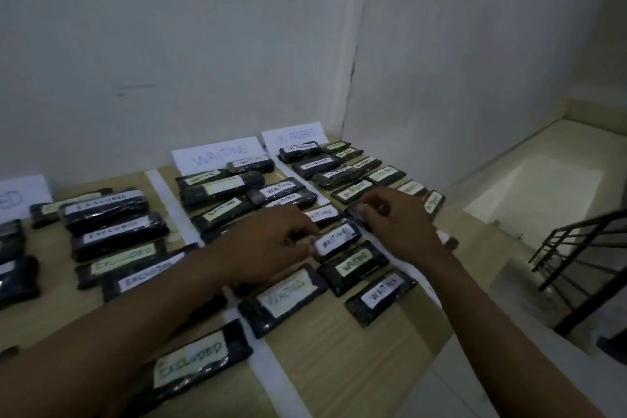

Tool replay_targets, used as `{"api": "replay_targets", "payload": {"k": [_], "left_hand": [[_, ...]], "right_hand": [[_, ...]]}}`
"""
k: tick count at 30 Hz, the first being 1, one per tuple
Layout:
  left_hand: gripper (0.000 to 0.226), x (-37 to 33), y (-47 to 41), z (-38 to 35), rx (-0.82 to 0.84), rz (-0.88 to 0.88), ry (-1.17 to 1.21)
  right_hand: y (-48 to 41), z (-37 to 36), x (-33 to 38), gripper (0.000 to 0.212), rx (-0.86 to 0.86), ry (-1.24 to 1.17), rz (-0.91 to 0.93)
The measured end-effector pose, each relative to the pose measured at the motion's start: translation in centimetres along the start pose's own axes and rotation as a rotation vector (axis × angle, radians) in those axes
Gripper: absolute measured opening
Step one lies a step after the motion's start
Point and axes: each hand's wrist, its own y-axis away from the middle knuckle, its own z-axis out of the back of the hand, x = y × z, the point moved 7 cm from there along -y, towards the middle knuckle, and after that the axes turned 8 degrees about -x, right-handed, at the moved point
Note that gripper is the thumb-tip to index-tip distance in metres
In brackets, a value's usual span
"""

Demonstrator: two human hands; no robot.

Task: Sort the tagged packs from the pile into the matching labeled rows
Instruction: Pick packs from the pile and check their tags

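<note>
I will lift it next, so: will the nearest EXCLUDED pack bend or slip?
The EXCLUDED pack looks film-wrapped and glossy, so probably a little slippery. It lies flat, so it should not roll. Its stiffness cannot be judged.

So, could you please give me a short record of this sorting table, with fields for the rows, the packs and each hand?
surface: wooden table, rows divided by white tape strips
signs: WAITING sign; ON PROGRESS sign; third sign at left, cut off
left row: EXCLUDED packs
middle row: WAITING packs
right row: ON PROGRESS packs
left hand: pinches one WAITING pack in the middle row
right hand: fingers curled on a dark pack, tag hidden
</note>
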Motion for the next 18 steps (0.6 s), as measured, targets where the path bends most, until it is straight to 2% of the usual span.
{"api": "replay_targets", "payload": {"k": [3, 7, 13, 15, 18], "left_hand": [[0.026, -0.4, 4.4, 3.8, 0.015, -0.009, -0.038], [0.031, 0.1, 12.2, 9.1, -0.043, 0.073, -0.121], [0.019, 3.3, 25.3, 14.6, -0.162, 0.382, -0.196], [0.021, 4.6, 28.9, 15.3, -0.209, 0.469, -0.215], [0.020, 6.4, 32.8, 15.1, -0.268, 0.566, -0.245]], "right_hand": [[2.8, -3.0, 6.2, 0.012, 0.166, -0.151, 0.079], [6.8, -6.6, 14.4, 0.009, 0.315, -0.294, 0.232], [12.6, -11.5, 25.2, 0.009, 0.588, -0.398, 0.465], [13.8, -12.7, 27.7, 0.019, 0.641, -0.372, 0.575], [15.6, -14.5, 29.8, 0.057, 0.708, -0.188, 0.772]]}}
